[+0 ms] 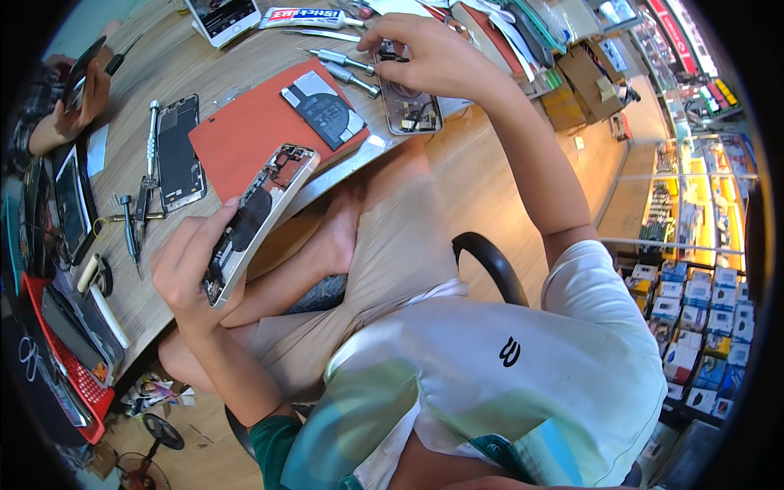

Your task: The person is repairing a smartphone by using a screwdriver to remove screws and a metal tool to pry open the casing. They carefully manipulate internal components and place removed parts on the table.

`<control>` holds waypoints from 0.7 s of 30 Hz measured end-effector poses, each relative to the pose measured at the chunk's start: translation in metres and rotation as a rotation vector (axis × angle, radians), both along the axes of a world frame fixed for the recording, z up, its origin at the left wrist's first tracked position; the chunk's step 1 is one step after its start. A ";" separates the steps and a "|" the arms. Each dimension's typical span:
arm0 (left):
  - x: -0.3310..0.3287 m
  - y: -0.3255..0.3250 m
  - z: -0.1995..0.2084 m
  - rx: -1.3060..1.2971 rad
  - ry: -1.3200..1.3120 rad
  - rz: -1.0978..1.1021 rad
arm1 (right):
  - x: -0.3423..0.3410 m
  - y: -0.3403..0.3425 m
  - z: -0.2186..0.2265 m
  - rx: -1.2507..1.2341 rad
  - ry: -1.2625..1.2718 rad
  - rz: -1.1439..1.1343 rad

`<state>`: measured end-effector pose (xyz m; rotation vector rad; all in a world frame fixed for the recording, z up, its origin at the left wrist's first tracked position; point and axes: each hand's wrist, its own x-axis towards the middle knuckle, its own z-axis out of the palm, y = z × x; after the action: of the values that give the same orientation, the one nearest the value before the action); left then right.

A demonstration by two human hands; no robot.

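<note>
My left hand (pixel 189 265) is closed around an opened phone housing (pixel 260 216) with a pale metal edge, tilted up beside the desk's near edge. Its bare inside, with dark padding and small parts, faces up. My right hand (pixel 416 57) reaches over a second opened phone housing (pixel 412 110), which lies at the desk's edge. The thumb and fingers are bent but apart around its top end; whether they touch small parts there is hidden. A black phone battery (pixel 322 110) lies on the orange-red pad (pixel 245 114) between my hands.
Two screwdrivers (pixel 347 75) lie left of my right hand. A detached phone screen (pixel 180 151) and another screwdriver (pixel 153 139) rest left of the pad. Another person's hands (pixel 82 98) hold a phone at far left. A red basket (pixel 77 376) of phone parts sits lower left.
</note>
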<state>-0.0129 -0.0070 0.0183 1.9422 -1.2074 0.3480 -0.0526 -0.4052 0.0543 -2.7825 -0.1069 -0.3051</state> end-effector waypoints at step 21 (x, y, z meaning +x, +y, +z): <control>0.001 0.002 -0.001 -0.015 0.005 0.000 | -0.003 0.037 0.003 0.187 -0.133 0.002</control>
<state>-0.0118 -0.0050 0.0170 1.9294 -1.1978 0.3511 -0.0557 -0.3687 0.0576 -2.5762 -0.1071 -0.4748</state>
